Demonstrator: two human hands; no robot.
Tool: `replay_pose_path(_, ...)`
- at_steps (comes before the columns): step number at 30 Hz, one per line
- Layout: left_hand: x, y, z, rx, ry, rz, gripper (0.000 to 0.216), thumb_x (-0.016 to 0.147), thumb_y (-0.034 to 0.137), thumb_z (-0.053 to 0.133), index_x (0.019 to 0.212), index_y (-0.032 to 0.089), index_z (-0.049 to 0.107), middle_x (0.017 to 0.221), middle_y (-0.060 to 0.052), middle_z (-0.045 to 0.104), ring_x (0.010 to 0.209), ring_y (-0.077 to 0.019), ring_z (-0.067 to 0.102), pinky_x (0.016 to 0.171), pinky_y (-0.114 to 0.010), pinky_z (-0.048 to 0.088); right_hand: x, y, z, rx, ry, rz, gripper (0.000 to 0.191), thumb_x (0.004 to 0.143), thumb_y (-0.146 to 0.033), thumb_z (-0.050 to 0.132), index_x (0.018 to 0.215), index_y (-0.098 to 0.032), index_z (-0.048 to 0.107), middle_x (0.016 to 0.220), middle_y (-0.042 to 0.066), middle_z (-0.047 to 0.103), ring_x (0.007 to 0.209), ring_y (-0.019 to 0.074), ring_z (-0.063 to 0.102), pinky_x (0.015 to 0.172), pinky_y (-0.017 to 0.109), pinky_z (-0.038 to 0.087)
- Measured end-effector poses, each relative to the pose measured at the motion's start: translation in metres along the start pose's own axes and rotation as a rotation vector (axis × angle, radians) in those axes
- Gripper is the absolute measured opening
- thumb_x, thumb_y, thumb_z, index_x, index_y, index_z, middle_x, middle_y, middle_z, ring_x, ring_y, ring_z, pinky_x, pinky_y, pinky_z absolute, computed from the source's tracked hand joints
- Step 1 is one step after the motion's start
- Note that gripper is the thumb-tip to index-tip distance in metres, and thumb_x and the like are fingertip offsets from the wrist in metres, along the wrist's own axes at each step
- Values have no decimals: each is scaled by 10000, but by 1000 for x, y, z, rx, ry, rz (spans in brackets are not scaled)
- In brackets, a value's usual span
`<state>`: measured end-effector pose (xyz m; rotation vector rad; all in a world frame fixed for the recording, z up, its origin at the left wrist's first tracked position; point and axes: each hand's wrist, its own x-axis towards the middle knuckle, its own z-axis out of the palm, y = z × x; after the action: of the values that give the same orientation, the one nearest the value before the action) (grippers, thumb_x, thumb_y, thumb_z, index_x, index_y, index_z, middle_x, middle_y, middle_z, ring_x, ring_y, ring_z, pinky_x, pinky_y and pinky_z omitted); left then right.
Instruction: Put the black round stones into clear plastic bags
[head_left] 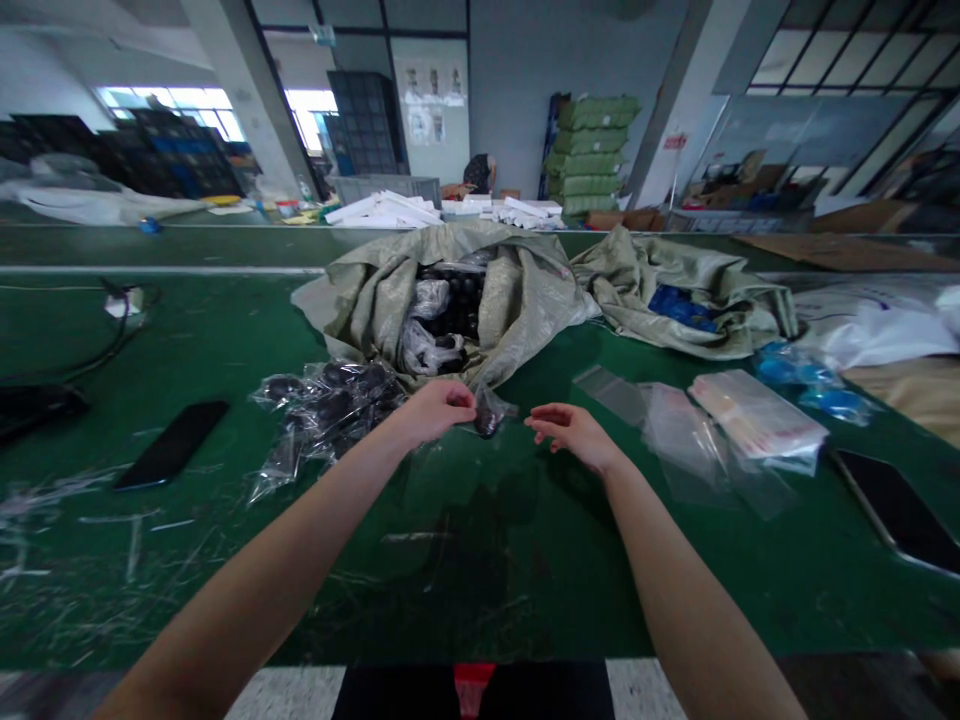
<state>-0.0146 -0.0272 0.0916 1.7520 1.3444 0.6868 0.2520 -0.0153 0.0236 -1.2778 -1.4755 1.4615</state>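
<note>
A small clear plastic bag with a dark round object inside is in front of me at mid-table. My left hand pinches the bag's left edge between thumb and fingers. To its right, my right hand is open, fingers stretched towards the bag with a small gap. Left of my left hand lies a pile of bagged dark objects. Just behind, a woven sack gapes open, showing several black objects and crumpled clear plastic. Flat clear bags are stacked to the right of my right hand.
A dark phone lies at left, another phone at far right. A second woven sack holds something blue, with blue bagged items beside it. Plastic scraps litter the front left of the green table.
</note>
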Motion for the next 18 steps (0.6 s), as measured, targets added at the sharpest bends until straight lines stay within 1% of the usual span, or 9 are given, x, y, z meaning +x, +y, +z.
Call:
replay_pose_path(3,-31,5,-49,456,223,107,114,774,265,569,810,185,643,823,-43,670,775,-190,613,715,-276,450,5,4,-2,45,117,17,317,744,-328,740,1000,-163,653,995,93,726,688,110,653,486,176,454)
replay_pose_path(4,-41,3,-61,647,272,100,136,785,254,545,844,196,652,925,-64,683,836,-214,623,751,-294,452,6,6,-3,59,143,18,282,759,-316,724,986,-165,652,989,91,728,680,106,650,484,172,452)
replay_pose_path(6,-56,-4,-74,949,236,-21,187,806,243,503,878,213,673,1044,-94,681,845,-248,636,736,-327,451,9,8,-5,79,171,19,217,788,-298,690,958,-168,652,968,84,732,662,100,641,482,171,448)
replay_pose_path(7,-61,-9,-75,1035,162,-80,192,804,235,498,858,219,682,1039,-98,687,839,-257,643,728,-333,451,9,9,-6,84,179,21,195,796,-294,680,942,-169,652,951,82,733,652,99,637,482,171,446)
replay_pose_path(10,-63,-22,-72,1124,-2,-166,207,819,311,506,791,227,693,940,-108,710,813,-268,658,693,-330,449,9,9,-4,76,178,32,176,802,-304,673,909,-167,652,911,77,729,636,99,628,484,176,445)
replay_pose_path(12,-53,-26,-69,1106,1,-154,286,847,409,481,797,230,697,874,-111,715,769,-263,660,654,-318,440,8,9,-3,65,173,34,185,807,-324,670,905,-168,651,900,73,725,639,100,626,492,180,448)
replay_pose_path(14,-32,-25,-70,1063,55,-113,351,864,463,448,817,228,704,837,-112,715,742,-257,658,634,-309,429,9,8,-1,61,173,32,194,812,-339,664,902,-168,648,889,69,719,639,100,622,495,183,448)
replay_pose_path(16,2,-23,-73,1018,121,-64,356,861,459,450,837,221,714,864,-118,719,766,-259,657,647,-306,425,10,9,-1,68,177,33,196,816,-346,656,899,-169,643,871,64,713,636,100,618,493,185,443)
replay_pose_path(18,44,-22,-76,975,192,-52,337,838,443,482,837,207,722,904,-134,718,806,-265,652,671,-303,424,11,9,-1,71,185,41,190,816,-346,650,889,-171,641,847,59,707,626,101,614,487,188,439)
